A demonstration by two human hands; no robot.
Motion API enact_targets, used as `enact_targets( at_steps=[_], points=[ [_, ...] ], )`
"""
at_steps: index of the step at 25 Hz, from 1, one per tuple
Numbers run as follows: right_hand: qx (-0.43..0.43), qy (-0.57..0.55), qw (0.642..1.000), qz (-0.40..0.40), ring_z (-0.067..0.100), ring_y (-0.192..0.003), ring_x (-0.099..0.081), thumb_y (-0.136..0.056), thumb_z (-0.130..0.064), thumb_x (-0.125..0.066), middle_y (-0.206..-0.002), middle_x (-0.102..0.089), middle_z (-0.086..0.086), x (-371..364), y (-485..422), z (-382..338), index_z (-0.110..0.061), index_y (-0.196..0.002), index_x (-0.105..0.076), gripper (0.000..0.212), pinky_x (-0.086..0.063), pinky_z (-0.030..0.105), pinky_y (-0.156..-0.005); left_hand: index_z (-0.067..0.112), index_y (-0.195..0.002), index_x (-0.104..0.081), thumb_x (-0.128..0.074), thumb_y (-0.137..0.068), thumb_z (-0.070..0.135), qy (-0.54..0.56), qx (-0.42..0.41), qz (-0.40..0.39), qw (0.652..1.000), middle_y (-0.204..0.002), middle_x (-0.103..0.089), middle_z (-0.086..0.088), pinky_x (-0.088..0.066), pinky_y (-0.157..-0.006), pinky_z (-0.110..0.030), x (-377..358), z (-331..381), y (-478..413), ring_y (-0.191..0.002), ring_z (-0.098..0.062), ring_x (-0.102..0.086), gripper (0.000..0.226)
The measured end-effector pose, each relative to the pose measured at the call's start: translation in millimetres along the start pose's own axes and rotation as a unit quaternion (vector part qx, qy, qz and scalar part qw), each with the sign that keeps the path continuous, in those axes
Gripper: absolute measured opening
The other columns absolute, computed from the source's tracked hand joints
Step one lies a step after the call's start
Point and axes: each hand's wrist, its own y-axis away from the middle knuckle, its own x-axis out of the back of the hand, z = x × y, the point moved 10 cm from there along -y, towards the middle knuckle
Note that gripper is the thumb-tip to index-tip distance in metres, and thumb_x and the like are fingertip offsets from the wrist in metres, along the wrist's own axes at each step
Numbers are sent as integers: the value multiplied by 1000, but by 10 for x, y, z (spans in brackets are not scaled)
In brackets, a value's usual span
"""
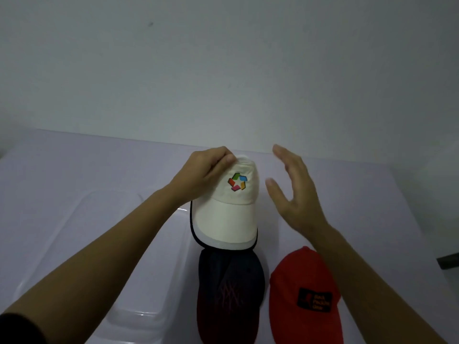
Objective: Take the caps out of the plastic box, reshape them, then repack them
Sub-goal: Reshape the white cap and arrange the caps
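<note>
Roughly at the middle of the view, a white cap (228,214) with a multicoloured logo (237,182) on its front sits on a pale lilac table (372,194), its brim pointing toward 6 o'clock. The left hand (201,175) comes in from 8 o'clock and grips the top of the cap's crown, with fingers curled over the fabric at about 11 o'clock on the cap. The right hand (295,194) is at 3 o'clock from the crown, just beside it but not touching, with palm turned toward the cap and fingers straight and spread, holding nothing. The two hands are apart, with the crown between them. At 6 o'clock from the white cap lies a dark cap (231,289), whose far end is overlapped by the white brim; a dark edge shows round that brim, possibly its underside, though the dim light makes this uncertain. A red cap (298,281) with a black patch lies just beside the dark one, at 4 o'clock from the white cap, partly under the right forearm. A clear plastic box (104,194) stands at 8 o'clock, beneath the left forearm. A plain wall (223,70) fills the upper half of the view.
</note>
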Motion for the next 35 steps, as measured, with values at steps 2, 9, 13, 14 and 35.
enact_targets(
  at_steps=[2, 9, 13, 14, 35],
  points=[
    [-49, -19, 996, -73, 0, -116, -49, -90, -33, -54, -125, -54, -11, -107, -191, 43, -21, -127, -48, 40, -40, 17, -98, 19, -79, -52, -40, -94, 30, 25, -28, 21, 999, -66, -53, 18, -39, -56, -5, 28, 118, -11, -63, 6, -55, 23],
    [-103, 39, 959, -263, 13, -76, -57, -94, -39, -47, -84, -62, -4, -390, -265, 275, -25, -88, -56, 17, -46, 33, -69, 18, -96, -51, -35, -92, 50, -98, -5, -123, 987, -67, -60, 5, -38, -52, -14, -213, -117, -109, -56, -5, -51, 37],
    [-111, 119, 955, -247, 7, -70, -49, -97, -40, -37, -73, -54, -11, -355, -378, 453, -25, -82, -53, 26, -33, 33, -79, 14, -69, -53, -34, -91, 53, -177, -29, -160, 971, -56, -46, 4, -34, -65, -27, -331, -206, -244, -55, -13, -43, 49],
    [-113, 133, 955, -240, 9, -71, -48, -97, -41, -36, -73, -53, -11, -375, -402, 501, -25, -82, -51, 26, -34, 34, -78, 17, -69, -51, -33, -94, 53, -208, -25, -154, 966, -57, -43, 5, -33, -71, -31, -340, -237, -281, -61, -14, -42, 47],
    [-113, 232, 915, -311, 17, -105, -48, -63, -66, -65, -101, -56, -6, -1036, -148, 2060, -22, -105, -57, 61, -28, 39, -94, 11, -90, -57, -66, -72, 59, -113, 159, -207, 959, -100, -46, -1, -40, -83, -32, -1493, -1612, -181, -98, -19, -42, 52]
  ],
)
